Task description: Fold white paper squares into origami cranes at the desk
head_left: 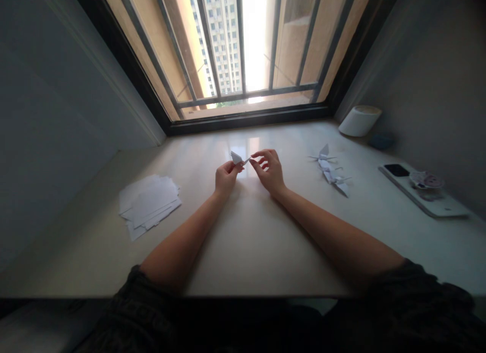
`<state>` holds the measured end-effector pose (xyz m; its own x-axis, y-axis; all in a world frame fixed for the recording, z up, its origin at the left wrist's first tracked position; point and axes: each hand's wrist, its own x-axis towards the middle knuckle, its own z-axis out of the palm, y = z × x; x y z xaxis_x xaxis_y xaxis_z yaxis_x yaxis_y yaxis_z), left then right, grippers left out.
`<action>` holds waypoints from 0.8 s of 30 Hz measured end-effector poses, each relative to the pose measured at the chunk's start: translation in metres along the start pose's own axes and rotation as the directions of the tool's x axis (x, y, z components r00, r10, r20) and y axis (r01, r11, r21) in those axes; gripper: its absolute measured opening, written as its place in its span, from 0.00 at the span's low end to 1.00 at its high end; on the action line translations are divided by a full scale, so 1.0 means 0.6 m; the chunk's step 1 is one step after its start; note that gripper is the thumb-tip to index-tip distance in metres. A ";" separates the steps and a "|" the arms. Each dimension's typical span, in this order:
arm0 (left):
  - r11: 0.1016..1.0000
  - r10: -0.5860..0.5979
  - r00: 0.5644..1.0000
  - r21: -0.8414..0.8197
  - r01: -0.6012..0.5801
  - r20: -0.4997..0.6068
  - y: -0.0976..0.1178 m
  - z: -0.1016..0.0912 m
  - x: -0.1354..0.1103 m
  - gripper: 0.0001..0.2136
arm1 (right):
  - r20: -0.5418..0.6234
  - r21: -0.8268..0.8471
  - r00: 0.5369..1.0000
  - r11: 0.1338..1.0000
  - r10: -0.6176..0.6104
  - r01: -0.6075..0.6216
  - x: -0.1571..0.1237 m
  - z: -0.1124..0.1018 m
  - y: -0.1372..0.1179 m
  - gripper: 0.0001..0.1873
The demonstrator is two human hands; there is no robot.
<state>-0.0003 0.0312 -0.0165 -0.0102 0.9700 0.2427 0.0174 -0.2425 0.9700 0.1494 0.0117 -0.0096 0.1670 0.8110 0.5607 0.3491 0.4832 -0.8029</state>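
Note:
A small white folded paper crane [236, 158] is held just above the sill, in front of the window. My left hand [227, 176] pinches its body, with a wing rising above the fingers. At its right side, the thumb and index finger of my right hand [270, 171] close on a thin pointed end of the paper. Part of the crane is hidden behind my left fingers. To the right of my hands lie several finished-looking white paper cranes [329, 172], clustered together. A loose stack of white paper sheets [152, 204] lies to the left.
On the right rests a white phone [425, 191] with a round grip on its back. Behind it stand a white cylindrical object [359, 121] and a dark rounded thing [381, 140]. A barred window [250, 110] bounds the far side of the white surface [261, 247].

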 end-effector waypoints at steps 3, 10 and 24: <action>1.000 -0.005 1.000 -0.003 0.005 -0.001 0.000 0.000 0.000 0.11 | -0.013 -0.009 1.000 1.000 0.002 -0.003 0.000 -0.001 0.000 0.09; 1.000 0.004 1.000 0.000 -0.004 0.011 -0.006 -0.002 0.002 0.12 | -0.009 0.056 1.000 0.998 0.023 -0.023 0.002 -0.002 0.000 0.11; 0.983 0.051 0.998 0.175 -0.055 0.029 -0.007 -0.002 -0.003 0.14 | -0.036 0.159 0.968 0.957 0.250 -0.241 0.011 0.001 0.022 0.19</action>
<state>-0.0017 0.0304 -0.0207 0.0199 0.9565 0.2909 0.1930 -0.2892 0.9376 0.1544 0.0234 -0.0168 0.2820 0.8936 0.3493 0.1472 0.3195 -0.9361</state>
